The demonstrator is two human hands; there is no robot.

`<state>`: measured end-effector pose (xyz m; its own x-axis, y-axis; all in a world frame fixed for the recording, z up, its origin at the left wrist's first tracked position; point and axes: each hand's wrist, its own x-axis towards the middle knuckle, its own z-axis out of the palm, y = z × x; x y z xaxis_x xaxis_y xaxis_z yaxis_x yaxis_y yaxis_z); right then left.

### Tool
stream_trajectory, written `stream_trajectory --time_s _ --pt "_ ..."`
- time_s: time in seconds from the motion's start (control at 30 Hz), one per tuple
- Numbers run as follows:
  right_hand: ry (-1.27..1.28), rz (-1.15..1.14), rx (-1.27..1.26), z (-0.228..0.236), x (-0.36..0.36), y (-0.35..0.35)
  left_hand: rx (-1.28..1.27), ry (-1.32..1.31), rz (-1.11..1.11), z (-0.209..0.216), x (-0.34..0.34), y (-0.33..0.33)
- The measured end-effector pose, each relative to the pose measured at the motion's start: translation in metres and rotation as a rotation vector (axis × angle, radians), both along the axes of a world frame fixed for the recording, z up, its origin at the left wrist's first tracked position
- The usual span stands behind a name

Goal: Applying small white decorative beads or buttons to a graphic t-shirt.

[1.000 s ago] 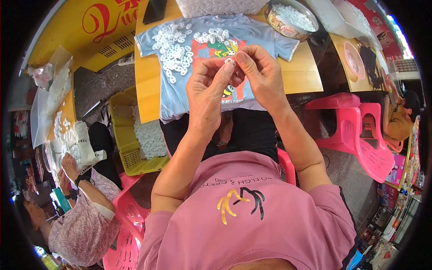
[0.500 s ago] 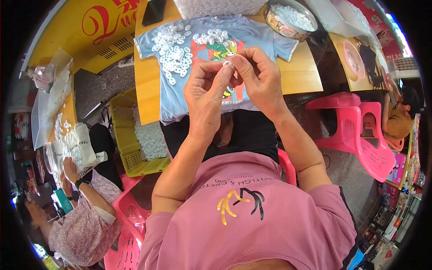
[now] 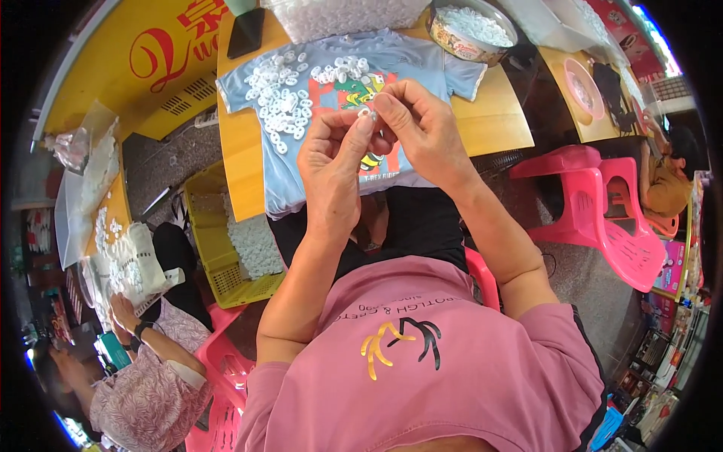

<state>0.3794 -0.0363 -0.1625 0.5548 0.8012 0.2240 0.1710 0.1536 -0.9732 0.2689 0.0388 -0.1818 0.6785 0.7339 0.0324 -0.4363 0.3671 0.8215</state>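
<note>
My left hand (image 3: 331, 158) pinches a small white plastic piece (image 3: 366, 113) between thumb and forefinger. The thumb and fingers of my right hand (image 3: 428, 135) close in on the same piece from the other side; whatever they grip is too small to make out. Both hands are above a light blue T-shirt (image 3: 422, 59) spread over the wooden table (image 3: 493, 120). Left of my hands, a loose heap of white oval pieces with holes (image 3: 282, 102) lies on the shirt. Beyond my fingers sits a smaller cluster of white pieces (image 3: 340, 70).
At the table's far side stand a clear box (image 3: 339, 21) and a round tub (image 3: 456, 47), both holding small pieces; a black phone (image 3: 246, 33) lies left. A yellow crate (image 3: 218, 280) is on the floor. Pink chairs (image 3: 584, 197) flank me; co-workers sit left (image 3: 147, 384) and right (image 3: 666, 184).
The whole view has shifted slightly. Both hands keep their pinch at the small white piece, with only slight finger movement. The co-worker on the left has moved their hands a little.
</note>
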Motion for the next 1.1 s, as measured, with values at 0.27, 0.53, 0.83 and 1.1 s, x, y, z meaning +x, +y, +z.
stream_trajectory --time_s 0.27,0.53,0.83,1.1 --pt "-0.003 -0.023 -0.017 0.003 -0.003 -0.002 0.036 -0.021 0.032 0.003 0.000 -0.004" --pt "-0.007 -0.059 0.005 0.000 -0.009 -0.003 0.046 0.009 0.056 -0.001 0.001 -0.006" --pt "0.077 -0.077 -0.004 -0.004 -0.012 -0.003 0.095 -0.013 0.084 -0.002 -0.001 -0.010" --pt "0.109 -0.054 0.011 -0.006 -0.014 -0.002 0.076 -0.014 0.085 -0.003 -0.002 -0.011"
